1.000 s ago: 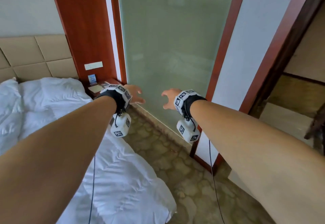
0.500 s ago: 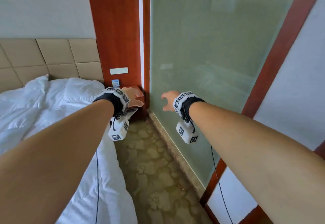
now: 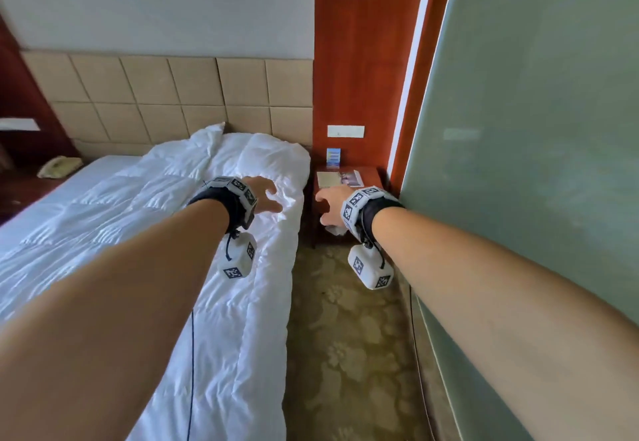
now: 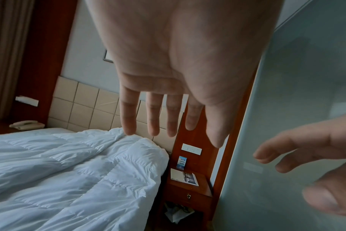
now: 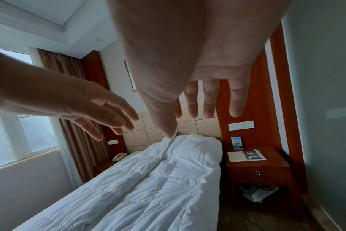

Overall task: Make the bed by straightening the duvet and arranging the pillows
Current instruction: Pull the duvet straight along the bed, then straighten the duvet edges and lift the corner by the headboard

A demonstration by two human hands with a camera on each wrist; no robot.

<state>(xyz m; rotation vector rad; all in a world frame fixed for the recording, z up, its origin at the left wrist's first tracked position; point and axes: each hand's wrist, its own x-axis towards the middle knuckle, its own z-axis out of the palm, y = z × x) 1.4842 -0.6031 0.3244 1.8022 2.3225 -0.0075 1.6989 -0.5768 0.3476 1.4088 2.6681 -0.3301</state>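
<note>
A rumpled white duvet (image 3: 145, 219) (image 4: 73, 175) (image 5: 168, 176) covers the right part of the bed and bunches up against the tan padded headboard (image 3: 166, 94). No pillow shows in any view. My left hand (image 3: 264, 193) (image 4: 164, 121) (image 5: 109, 118) hovers above the duvet's right edge, fingers spread and straight, holding nothing. My right hand (image 3: 326, 203) (image 5: 203, 109) (image 4: 298, 159) is stretched out over the gap in front of the nightstand, fingers straight and empty.
A wooden nightstand (image 3: 370, 177) (image 5: 259, 168) with an open booklet (image 3: 339, 178) stands right of the bed, crumpled papers on its lower shelf. A frosted glass wall (image 3: 536, 150) runs along the right. Patterned carpet (image 3: 345, 337) forms a narrow aisle. A telephone (image 3: 58, 165) sits far left.
The view has swung left from the glass wall toward the head of the bed. Both outstretched hands now reach toward the duvet's top right corner and nightstand, still empty.
</note>
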